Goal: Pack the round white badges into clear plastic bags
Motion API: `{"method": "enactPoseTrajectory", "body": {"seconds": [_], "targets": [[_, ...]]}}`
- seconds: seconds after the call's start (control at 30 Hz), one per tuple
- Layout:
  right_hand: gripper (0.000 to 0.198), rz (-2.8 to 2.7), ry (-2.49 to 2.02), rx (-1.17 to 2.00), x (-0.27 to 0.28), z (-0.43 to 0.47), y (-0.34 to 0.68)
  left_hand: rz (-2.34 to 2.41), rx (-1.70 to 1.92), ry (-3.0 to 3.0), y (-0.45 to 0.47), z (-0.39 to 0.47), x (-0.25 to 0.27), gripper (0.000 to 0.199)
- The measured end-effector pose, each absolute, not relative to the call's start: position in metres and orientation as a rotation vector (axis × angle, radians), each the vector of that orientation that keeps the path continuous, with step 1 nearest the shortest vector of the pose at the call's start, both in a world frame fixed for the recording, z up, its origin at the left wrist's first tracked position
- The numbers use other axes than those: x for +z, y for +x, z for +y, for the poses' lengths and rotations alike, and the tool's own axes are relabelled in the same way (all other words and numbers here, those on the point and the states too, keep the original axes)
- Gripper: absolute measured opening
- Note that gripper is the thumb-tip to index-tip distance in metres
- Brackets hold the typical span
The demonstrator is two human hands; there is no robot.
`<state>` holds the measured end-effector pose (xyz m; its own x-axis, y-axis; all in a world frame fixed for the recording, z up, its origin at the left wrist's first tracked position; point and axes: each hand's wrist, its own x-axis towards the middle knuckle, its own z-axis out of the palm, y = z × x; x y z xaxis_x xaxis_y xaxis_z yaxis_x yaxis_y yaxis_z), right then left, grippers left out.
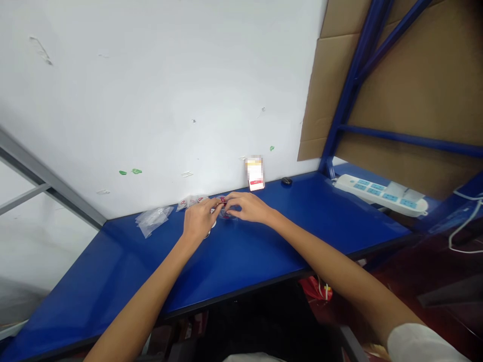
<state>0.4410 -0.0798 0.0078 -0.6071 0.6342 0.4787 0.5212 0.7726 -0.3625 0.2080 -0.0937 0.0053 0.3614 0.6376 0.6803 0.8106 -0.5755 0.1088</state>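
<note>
Above the back of the blue table, my left hand (198, 217) and my right hand (249, 206) meet with fingertips pinched together. Between them is a small red piece (223, 200), too small to name exactly. Just below the fingers some clear plastic (229, 216) with red in it shows, partly covered by my right hand. White round pieces (213, 222) peek out beside my left hand, which hides most of them. Behind my left hand lie small clear bags with red-and-white contents (184, 203). Farther left is a pile of flat clear plastic bags (153, 219).
A lit phone (256, 173) leans against the white wall (158, 90). To its right a small black object (287, 181) rests on the blue table (241, 266). A white power strip (381, 194) lies at the right, near the blue metal frame (345, 90). A red bag (315, 288) is below.
</note>
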Motion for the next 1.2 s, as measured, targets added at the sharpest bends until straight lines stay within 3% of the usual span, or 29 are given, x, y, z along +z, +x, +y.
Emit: {"method": "enactPoseTrajectory", "body": {"seconds": [0.47,0.7,0.83,0.93,1.2], "targets": [[0.014,-2.301,-0.759,0.4,0.009,-0.074,0.447,-1.319,-0.921,-2.601,0.202,-0.096,0.024,0.038],[0.014,-2.27,-0.717,0.466,0.006,-0.071,0.447,-1.461,-1.247,-2.509,0.201,-0.095,0.022,0.017],[0.011,-2.201,-0.722,0.606,0.002,-0.064,0.447,-1.564,-1.416,-2.708,0.201,-0.083,0.01,0.039],[0.009,-2.134,-0.713,0.738,-0.001,-0.061,0.448,-1.585,-1.55,-2.931,0.204,-0.075,-0.003,0.042],[0.061,-1.841,-0.749,1.038,-0.01,-0.055,0.444,-1.606,-1.733,-2.915,0.206,-0.071,-0.01,0.025]]}}
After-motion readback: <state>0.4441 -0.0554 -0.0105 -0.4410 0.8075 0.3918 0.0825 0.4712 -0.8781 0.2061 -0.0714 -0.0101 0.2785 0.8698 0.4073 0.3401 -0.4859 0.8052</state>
